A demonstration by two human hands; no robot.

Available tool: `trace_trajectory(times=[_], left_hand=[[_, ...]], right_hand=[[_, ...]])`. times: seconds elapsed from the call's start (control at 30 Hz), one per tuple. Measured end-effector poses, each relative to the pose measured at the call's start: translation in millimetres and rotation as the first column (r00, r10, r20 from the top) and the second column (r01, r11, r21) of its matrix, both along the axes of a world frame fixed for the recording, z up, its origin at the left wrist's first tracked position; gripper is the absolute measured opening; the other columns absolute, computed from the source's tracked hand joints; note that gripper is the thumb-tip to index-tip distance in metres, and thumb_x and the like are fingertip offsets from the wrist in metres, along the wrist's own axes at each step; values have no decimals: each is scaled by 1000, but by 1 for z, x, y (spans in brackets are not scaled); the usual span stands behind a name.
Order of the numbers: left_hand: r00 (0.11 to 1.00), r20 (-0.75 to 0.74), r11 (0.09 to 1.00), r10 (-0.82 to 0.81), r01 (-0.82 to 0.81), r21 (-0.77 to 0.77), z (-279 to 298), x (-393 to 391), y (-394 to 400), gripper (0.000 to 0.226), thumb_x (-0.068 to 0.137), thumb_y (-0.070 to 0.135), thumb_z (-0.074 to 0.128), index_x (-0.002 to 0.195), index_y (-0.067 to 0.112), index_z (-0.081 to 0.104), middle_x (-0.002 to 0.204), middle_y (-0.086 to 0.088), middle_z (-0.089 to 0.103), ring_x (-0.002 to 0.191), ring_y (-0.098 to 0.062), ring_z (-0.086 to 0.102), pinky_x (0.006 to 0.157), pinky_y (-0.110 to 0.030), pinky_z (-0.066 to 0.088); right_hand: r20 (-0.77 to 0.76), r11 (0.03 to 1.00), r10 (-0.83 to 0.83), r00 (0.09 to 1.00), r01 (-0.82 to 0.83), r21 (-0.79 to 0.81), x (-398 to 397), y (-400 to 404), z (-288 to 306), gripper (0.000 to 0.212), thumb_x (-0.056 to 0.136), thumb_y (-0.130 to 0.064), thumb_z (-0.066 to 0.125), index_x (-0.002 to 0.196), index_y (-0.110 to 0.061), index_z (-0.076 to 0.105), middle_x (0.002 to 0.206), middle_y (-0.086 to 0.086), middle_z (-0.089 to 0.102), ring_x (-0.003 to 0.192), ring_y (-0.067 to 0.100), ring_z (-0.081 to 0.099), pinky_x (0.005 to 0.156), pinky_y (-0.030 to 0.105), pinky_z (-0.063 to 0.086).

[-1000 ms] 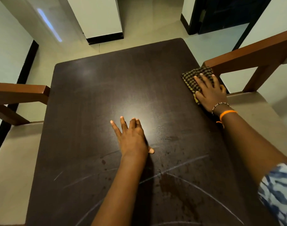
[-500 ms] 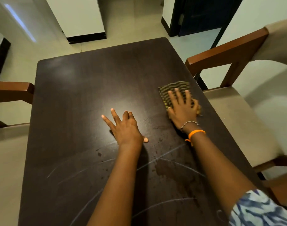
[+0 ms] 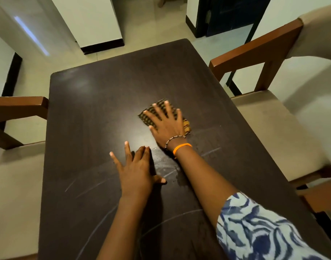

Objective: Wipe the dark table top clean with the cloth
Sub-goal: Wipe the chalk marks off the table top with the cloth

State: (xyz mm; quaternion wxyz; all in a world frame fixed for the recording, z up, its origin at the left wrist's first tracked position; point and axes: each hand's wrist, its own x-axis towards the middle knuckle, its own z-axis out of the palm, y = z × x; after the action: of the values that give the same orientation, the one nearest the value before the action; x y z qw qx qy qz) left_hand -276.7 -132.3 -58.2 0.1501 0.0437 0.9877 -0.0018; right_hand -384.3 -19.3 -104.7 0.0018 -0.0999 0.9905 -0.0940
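The dark brown table top [image 3: 89,102] fills the middle of the view. White arc streaks and a damp dark patch mark its near half. A small checked brown-and-yellow cloth [image 3: 186,125] lies near the table's centre. My right hand [image 3: 165,121] presses flat on the cloth with fingers spread, covering most of it. Two bracelets, one beaded and one orange, sit on that wrist. My left hand [image 3: 135,168] rests flat on the bare table just in front of and left of the cloth, fingers apart, holding nothing.
A wooden armchair [image 3: 254,47] with a beige cushion stands close against the table's right side. Another chair's armrest [image 3: 18,106] and cushion flank the left side. Beyond the far edge are pale floor tiles, a white pillar [image 3: 93,21] and a dark doorway [image 3: 228,14].
My right hand has slid the cloth from the table's right edge leftward to near the centre. My left hand has stayed flat in about the same spot.
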Motion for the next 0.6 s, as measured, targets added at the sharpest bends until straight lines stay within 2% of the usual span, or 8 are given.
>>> trace_trajectory(times=[0.13,0.23,0.3,0.43,0.6], left_hand=[[999,38,999,21,-19,-44,0,4,7,116,62,68,65,150,20,8,159,0,6,142,-34,-21,96,-65,-23],[998,48,998,48,-46,-49,0,6,10,116,63,66,66,150,19,5,159,-1,4,142,-34,-21,96,-65,-23],[997,54,997,52,-50,-51,2,6,11,116,64,64,66,150,17,5,159,-2,5,142,-34,-20,97,-65,-22],[997,63,997,48,-44,-58,5,7,14,115,66,63,66,150,15,4,159,-4,4,143,-35,-19,99,-65,-20],[997,67,996,46,-41,-80,4,7,15,113,68,63,64,150,16,2,159,-4,2,143,-35,-17,99,-63,-22]], right_hand=[[-6,975,-223,975,223,5,2,94,-3,53,93,-40,41,143,-42,25,157,-6,17,145,30,4,109,62,11],[33,903,-429,903,429,6,8,161,-6,52,95,-42,39,144,-43,21,158,-5,15,145,32,5,107,64,15],[76,871,-491,868,490,28,10,176,-6,52,96,-44,36,144,-44,19,158,-4,13,144,33,8,107,62,17],[76,863,-506,859,504,40,16,153,-3,53,96,-42,35,146,-41,16,159,-2,11,144,35,4,108,63,12],[9,965,-263,965,262,27,56,64,-2,56,93,-39,40,146,-39,19,158,1,16,143,36,10,104,60,17]])
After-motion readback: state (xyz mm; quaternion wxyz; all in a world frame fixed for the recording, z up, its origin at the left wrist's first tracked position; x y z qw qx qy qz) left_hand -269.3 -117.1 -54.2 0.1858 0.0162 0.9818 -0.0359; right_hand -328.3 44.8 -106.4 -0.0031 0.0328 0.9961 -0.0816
